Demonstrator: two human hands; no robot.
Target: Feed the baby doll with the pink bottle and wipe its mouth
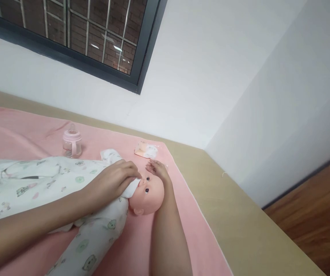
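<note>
A baby doll [150, 199] lies on its back on a pink blanket [136, 245], dressed in a white suit with green animal prints. My left hand [117, 178] is closed at the doll's chin, its fingers pinching a white cloth [132, 188] that touches the skin beside the mouth. Whether this is a wipe or a bib I cannot tell. Round the top of the doll's head curves my right forearm, and my right hand [157, 170] rests against the head's far side, fingers stretched out and partly hidden.
A pink-lidded baby bottle [72, 143] with a handle stands upright on the blanket beyond the doll. Near my right hand lies a small soft packet [146, 150]. The wooden surface [222, 199] under the blanket meets white walls, with a barred window [96, 34] above.
</note>
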